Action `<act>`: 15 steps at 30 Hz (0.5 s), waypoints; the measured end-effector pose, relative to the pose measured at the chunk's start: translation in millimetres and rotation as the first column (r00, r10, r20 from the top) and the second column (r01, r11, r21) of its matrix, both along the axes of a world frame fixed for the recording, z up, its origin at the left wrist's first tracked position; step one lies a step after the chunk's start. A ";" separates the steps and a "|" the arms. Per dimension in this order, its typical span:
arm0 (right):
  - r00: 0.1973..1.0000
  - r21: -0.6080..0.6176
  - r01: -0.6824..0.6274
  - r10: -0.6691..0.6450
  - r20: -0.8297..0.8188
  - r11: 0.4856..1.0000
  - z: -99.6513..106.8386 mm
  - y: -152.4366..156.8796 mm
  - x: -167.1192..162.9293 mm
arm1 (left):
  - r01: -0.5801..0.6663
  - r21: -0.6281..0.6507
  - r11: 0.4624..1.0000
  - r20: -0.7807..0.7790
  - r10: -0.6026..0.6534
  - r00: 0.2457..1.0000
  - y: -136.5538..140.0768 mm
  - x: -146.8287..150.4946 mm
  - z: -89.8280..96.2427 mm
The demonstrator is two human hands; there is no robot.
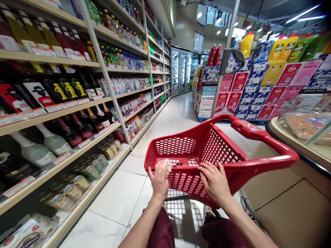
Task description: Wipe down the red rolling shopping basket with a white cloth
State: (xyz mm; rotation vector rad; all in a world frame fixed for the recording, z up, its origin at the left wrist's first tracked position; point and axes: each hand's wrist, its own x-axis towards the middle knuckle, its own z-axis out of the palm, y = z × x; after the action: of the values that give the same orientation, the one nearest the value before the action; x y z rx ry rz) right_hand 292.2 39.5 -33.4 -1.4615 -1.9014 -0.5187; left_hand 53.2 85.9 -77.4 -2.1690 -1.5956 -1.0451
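Observation:
A red plastic shopping cart (178, 177) stands sideways in front of my legs, its handle toward the right. My left hand (160, 181) is closed around a crumpled off-white cloth (168, 166) and presses it on the near rim, close to the cart's left corner. Farther right along the same rim, my right hand (214, 181) grips the cart, with its fingers over the edge and the thumb raised. Through the lattice sides, the part of the basket that shows holds nothing I can make out.
Shelves (108, 100) with bottles and cans line the left side. Stacked drink cartons (232, 91) stand behind the cart, beside a metal post (218, 93). A rounded counter (287, 137) is close on the right, with cables (249, 215) on the floor below. Glass-door fridges (181, 69) are farther back.

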 end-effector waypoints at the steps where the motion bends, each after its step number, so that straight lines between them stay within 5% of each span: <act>1: 1.000 0.010 0.013 -0.013 0.006 1.000 2.0 1.5 4.5 | 0.057 -0.008 0.998 -0.036 -0.057 0.998 -0.7 3.4 1.2; 3: 0.997 0.047 0.072 -0.072 0.012 0.996 6.0 4.1 16.1 | 0.042 -0.008 0.999 -0.036 -0.042 0.998 -0.1 0.4 1.8; 7: 0.990 0.065 0.141 -0.143 0.022 0.988 8.5 4.3 29.4 | -0.221 0.006 0.975 0.110 0.219 0.969 4.1 -13.9 -2.1; 12: 0.993 0.027 0.117 -0.118 0.012 0.993 4.4 -1.2 19.6 | 0.084 0.001 0.996 -0.055 -0.084 0.995 -1.8 23.2 2.9; 15: 0.996 0.017 0.093 -0.093 0.012 0.995 5.0 -3.0 17.5 | 0.069 -0.005 0.998 -0.034 -0.069 0.997 -0.9 19.1 6.2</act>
State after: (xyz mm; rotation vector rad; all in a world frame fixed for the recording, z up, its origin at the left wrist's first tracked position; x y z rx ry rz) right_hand 309.7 36.4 -28.4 -1.5452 -1.8410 -0.5873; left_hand 72.2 85.0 -71.1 -2.2470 -1.5191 -1.0193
